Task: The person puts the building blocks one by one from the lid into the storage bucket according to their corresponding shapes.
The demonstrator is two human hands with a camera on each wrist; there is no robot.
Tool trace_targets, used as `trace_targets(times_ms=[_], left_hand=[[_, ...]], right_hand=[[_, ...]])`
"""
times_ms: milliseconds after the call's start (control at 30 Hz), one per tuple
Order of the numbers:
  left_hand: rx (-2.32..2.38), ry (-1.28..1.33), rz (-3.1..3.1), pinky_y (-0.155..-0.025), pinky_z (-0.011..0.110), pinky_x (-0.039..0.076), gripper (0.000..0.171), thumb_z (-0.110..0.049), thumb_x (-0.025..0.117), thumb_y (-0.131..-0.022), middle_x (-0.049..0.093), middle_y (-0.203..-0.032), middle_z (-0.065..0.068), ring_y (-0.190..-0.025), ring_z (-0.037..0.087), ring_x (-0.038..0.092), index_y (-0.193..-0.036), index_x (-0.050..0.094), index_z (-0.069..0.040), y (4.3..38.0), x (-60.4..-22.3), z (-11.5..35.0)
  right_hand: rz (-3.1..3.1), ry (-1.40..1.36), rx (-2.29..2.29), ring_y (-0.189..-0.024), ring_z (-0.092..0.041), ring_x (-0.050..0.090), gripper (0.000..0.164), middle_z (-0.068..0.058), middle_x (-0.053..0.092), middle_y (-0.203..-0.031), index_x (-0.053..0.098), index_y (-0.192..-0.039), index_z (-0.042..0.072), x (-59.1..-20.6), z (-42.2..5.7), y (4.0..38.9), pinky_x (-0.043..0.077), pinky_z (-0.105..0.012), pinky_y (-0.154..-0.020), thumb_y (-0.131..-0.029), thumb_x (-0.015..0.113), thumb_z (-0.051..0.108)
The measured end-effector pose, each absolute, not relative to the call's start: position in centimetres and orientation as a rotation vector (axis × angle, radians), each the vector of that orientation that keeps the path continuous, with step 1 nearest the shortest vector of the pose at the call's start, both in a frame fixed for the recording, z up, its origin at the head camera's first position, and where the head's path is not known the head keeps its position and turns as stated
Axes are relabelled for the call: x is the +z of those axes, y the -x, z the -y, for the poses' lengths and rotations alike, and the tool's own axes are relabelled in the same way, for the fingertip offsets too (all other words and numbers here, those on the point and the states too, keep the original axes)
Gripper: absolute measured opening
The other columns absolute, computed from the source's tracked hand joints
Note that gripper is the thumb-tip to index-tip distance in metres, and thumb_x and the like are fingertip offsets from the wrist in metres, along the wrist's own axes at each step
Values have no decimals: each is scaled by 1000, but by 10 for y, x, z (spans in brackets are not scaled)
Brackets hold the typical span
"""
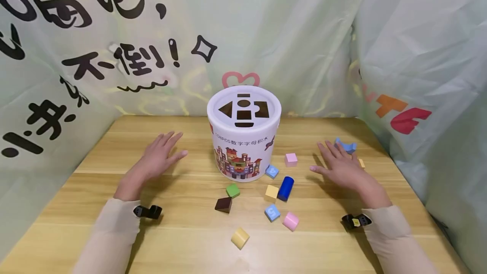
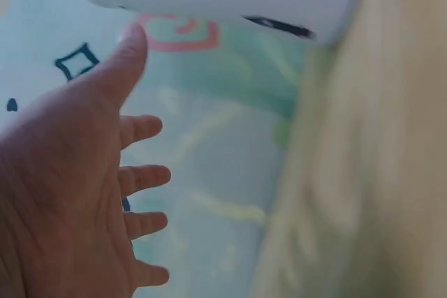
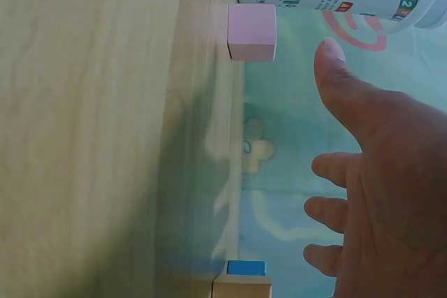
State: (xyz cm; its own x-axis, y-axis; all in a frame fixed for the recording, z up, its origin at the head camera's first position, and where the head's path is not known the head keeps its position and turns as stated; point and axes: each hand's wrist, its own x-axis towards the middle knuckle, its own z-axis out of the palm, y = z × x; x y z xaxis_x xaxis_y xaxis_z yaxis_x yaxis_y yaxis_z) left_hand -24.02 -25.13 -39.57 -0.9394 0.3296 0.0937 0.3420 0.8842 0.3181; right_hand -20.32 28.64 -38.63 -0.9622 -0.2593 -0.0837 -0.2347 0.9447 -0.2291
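A white bucket (image 1: 243, 147) with shaped holes in its lid (image 1: 261, 96) stands upright on the wooden table. To its left, my left hand (image 1: 160, 155) is spread over the table with straight fingers and holds nothing. My right hand (image 1: 342, 170) is held over the right side, fingers extended, also holding nothing. It partly covers a blue arch-shaped block (image 1: 347, 146) and a yellow block (image 1: 361, 163) behind it. The pink cube (image 3: 252, 31) lies between the right hand and the bucket. In the left wrist view the thumb overlaps the bucket's lower edge.
In front of the bucket lie several blocks: a green one (image 1: 233, 190), a dark brown one (image 1: 223, 204), a blue cylinder (image 1: 285, 188), a yellow cube (image 1: 272, 193), blue numbered blocks (image 1: 272, 212), a pink cylinder (image 1: 291, 221) and a yellow one (image 1: 240, 238). Printed cloth (image 1: 304, 45) hangs behind.
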Motion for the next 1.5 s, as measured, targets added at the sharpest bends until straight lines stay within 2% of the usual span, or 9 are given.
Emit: trace_targets(times_ms=[133,300,500,733,1033,1133,1300,1433,1500], left_hand=[[-783,632,2875,-112,66,15,68,-46,46,-103,22,-156,25,-142,46,16,-155,25,-7,251,-378,236],[-1134,729,2733,-115,60,15,62,-38,42,-105,22,-158,19,-145,39,17,-156,23,-7,262,-359,221],[-1353,812,2581,-113,61,22,63,-44,41,-104,25,-159,12,-142,37,26,-156,26,-12,273,-343,197],[-1222,793,2433,-111,59,28,67,-57,45,-98,38,-153,10,-139,30,33,-151,40,-15,273,-328,169],[-1151,767,2451,-111,64,24,83,-72,36,-92,32,-156,11,-143,29,27,-154,33,-17,271,-327,157],[-1309,859,2389,-109,60,30,80,-67,38,-95,30,-157,11,-141,28,28,-155,30,-15,273,-329,155],[-1548,918,2301,-101,53,42,57,-36,43,-105,31,-154,13,-133,29,37,-154,31,-9,273,-333,149],[-1499,834,2332,-108,55,34,53,-27,45,-104,29,-157,8,-140,25,31,-153,34,-12,270,-330,147],[-1427,808,2349,-112,56,28,55,-36,45,-103,26,-159,3,-143,22,26,-153,36,-15,269,-328,147]], right_hand=[[-2969,374,-350,-142,-52,-2,94,-27,8,-159,15,-157,5,-386,-289,207,-1,-80,-101,-93,45,68],[-2953,390,-361,-142,-52,-2,96,-26,7,-159,14,-157,6,-390,-289,210,0,-80,-101,-92,46,68],[-2964,414,-371,-142,-53,1,93,-27,8,-159,16,-156,5,-391,-287,212,3,-80,-101,-93,48,65],[-2959,430,-390,-142,-53,1,92,-25,7,-160,17,-157,6,-393,-283,211,4,-80,-101,-93,48,64],[-2952,516,-462,-141,-54,6,86,-26,10,-159,20,-156,3,-392,-277,213,8,-75,-106,-96,51,57],[-2957,562,-536,-141,-52,10,83,-25,14,-158,22,-155,3,-393,-275,213,13,-72,-108,-97,54,53],[-2949,591,-636,-140,-48,22,77,-24,25,-156,29,-153,4,-397,-271,213,22,-67,-109,-98,54,50],[-2903,590,-723,-135,-45,35,73,-23,38,-150,34,-152,4,-399,-266,220,31,-63,-107,-98,54,50],[-2887,610,-753,-130,-44,44,71,-22,44,-146,38,-149,3,-401,-263,224,37,-61,-103,-97,56,48]])
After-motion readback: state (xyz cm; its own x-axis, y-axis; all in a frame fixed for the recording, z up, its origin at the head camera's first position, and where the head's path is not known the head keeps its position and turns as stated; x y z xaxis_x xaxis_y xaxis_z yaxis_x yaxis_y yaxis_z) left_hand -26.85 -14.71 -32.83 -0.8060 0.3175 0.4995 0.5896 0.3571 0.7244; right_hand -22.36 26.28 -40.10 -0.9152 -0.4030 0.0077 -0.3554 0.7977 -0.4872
